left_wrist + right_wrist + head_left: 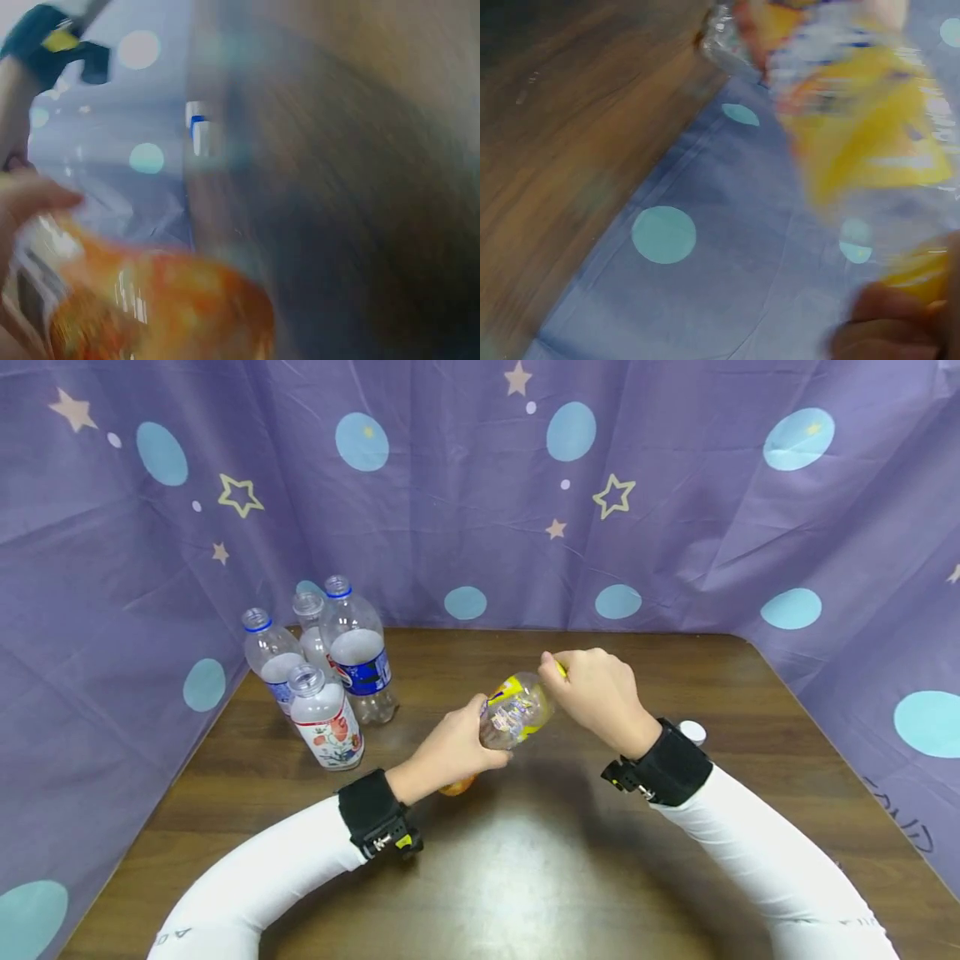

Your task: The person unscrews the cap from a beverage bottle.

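Observation:
A clear plastic bottle (513, 712) with a yellow label and an orange bottom is held tilted above the middle of the wooden table (525, 860). My left hand (453, 752) grips its lower body. My right hand (592, 689) is curled round its neck end, where a bit of yellow cap shows between the fingers. The left wrist view is blurred and shows the bottle's orange bottom (165, 307) close up. In the right wrist view, also blurred, the yellow label (862, 112) fills the upper right, with fingertips (885, 330) at the bottom right.
Several clear, uncapped bottles (330, 668) stand at the table's back left. A white cap (693, 731) lies on the table beside my right wrist. A purple curtain (480, 493) with dots and stars encloses the table on three sides.

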`<state>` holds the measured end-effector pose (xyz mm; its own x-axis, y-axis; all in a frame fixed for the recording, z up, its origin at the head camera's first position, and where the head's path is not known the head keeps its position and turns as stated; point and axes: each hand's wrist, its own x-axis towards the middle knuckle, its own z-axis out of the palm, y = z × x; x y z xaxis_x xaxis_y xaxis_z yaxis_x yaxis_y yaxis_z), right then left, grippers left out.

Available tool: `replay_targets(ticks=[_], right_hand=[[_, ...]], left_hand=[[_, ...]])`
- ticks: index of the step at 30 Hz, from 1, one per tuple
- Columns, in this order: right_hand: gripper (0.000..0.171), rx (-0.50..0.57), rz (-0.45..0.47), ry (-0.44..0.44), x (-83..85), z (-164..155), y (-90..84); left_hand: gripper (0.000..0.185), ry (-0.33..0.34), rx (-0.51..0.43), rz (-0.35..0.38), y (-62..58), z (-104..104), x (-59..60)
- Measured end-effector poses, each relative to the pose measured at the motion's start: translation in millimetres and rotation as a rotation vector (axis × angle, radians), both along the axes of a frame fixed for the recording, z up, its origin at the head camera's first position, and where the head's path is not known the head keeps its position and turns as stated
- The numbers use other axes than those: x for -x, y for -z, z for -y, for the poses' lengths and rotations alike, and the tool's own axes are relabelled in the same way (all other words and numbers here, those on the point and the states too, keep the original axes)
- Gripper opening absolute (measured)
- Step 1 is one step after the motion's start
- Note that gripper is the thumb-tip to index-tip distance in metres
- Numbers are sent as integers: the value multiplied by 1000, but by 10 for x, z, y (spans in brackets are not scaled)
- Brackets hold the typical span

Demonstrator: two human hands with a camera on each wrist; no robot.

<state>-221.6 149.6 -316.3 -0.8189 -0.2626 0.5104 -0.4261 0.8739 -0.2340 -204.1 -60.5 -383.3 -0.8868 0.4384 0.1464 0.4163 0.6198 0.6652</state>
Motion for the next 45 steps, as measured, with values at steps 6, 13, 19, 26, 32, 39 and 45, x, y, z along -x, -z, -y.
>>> replay_targets(ticks=[6, 13, 19, 26, 32, 39, 45], right_hand=[[52, -42, 227, 137, 32, 16, -38], [51, -32, 123, 16, 38, -24, -37], [48, 12, -140, -225, 50, -58, 40], [44, 16, -317, -375, 44, -76, 95], [54, -22, 44, 44, 22, -28, 6], [56, 44, 168, 54, 36, -21, -40], [50, 92, -44, -146, 39, -67, 18]], left_hand=[[59, -124, 74, -61, -10, -54, -37], [59, -8, 23, 34, -15, 2, 39], [57, 313, -193, 309, -12, 140, 158], [56, 458, -227, 392, -7, 155, 147], [61, -24, 33, 12, -65, -1, -7], [60, -128, 40, -43, -59, -41, -46], [63, 19, -60, 27, -21, 53, 71]])
